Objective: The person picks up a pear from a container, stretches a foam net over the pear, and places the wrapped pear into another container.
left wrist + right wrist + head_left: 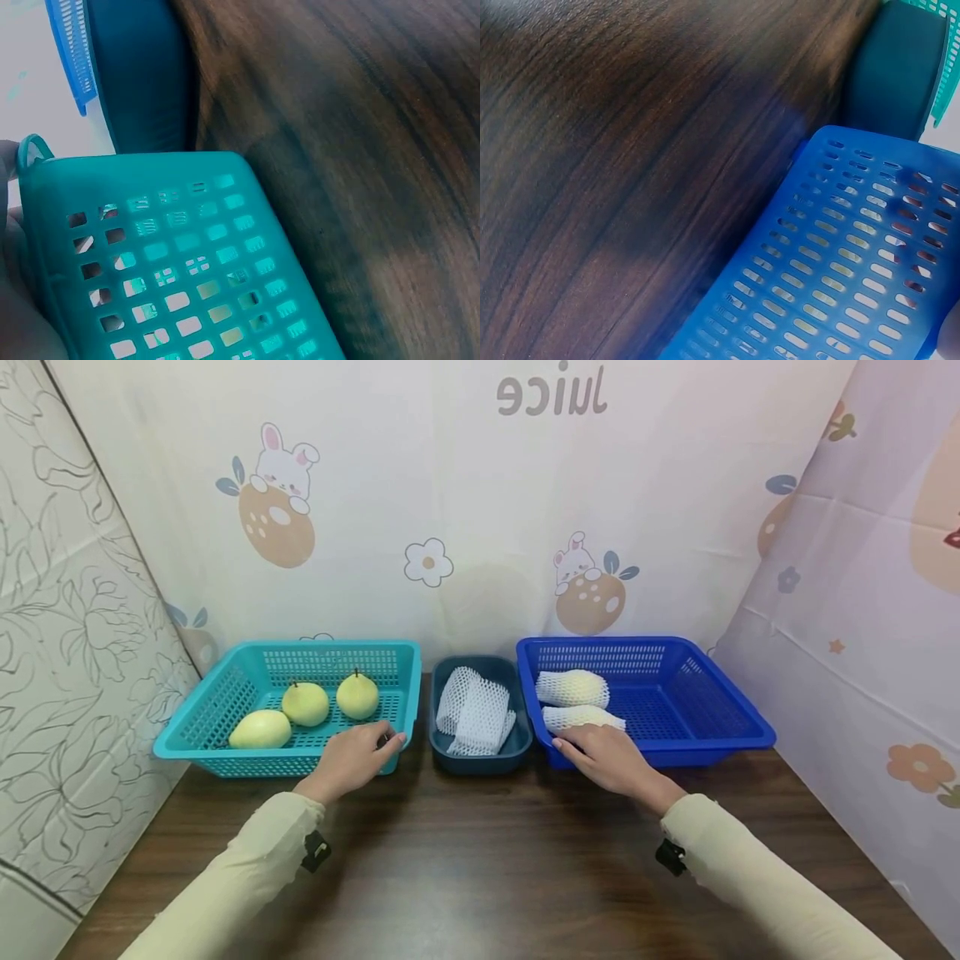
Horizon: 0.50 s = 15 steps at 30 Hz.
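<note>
On the left, my left hand (351, 763) grips the near rim of a teal basket (225, 752) close to its right corner. Three yellow-green pears (306, 704) lie in that basket. My right hand (606, 760) grips the near rim of a blue basket (697, 745) by its left corner. Inside it, two pears in white foam nets (573, 688) sit at the left end, the nearer one partly hidden by the hand. In the right wrist view, parts of the fingers show through the slots of the blue wall (832, 255).
Between the baskets stands a small dark teal tub (480, 766) holding loose white foam nets (480, 714). All three containers rest on a brown wooden table (480, 860). A patterned cloth (480, 485) hangs behind, with side walls left and right.
</note>
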Tool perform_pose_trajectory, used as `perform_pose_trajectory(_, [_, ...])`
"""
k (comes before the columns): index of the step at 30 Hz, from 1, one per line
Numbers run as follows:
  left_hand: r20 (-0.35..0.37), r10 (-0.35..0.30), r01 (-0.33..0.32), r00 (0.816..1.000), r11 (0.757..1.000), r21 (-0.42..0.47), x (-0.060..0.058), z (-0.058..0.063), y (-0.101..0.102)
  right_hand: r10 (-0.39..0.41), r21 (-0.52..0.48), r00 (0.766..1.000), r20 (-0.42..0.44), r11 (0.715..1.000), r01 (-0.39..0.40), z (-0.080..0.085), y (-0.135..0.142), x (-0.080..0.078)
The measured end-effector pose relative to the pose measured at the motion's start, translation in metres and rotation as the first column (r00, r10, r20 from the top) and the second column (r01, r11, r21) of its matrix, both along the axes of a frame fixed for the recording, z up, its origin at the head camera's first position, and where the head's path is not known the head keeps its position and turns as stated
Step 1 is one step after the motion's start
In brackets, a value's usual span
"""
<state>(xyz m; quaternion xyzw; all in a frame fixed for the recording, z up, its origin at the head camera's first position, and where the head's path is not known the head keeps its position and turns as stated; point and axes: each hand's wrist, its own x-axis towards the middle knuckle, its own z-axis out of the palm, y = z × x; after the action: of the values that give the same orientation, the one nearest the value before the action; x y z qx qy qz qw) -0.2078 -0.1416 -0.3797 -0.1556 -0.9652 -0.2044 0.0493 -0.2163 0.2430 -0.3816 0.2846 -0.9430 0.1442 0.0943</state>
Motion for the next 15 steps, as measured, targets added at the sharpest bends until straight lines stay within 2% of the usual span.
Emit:
perform_pose_trajectory(7, [0.035, -0.01, 0.008, 0.999, 0.997, 0.071, 0.0, 0.005, -0.004, 0.003, -0.003, 1.0, -0.007, 1.0, -0.003, -0.001, 0.0, 0.0])
perform_pose_trajectory(10, [0.008, -0.008, 0.007, 1.0, 0.997, 0.083, -0.001, 0.009, -0.011, 0.004, -0.003, 1.0, -0.008, 1.0, -0.004, -0.001, 0.0, 0.0])
perform_pose_trajectory(15, [-0.035, -0.001, 0.002, 0.999, 0.999, 0.048, -0.004, 0.02, -0.033, -0.005, -0.003, 1.0, -0.005, 1.0, 0.005, -0.002, 0.001, 0.001])
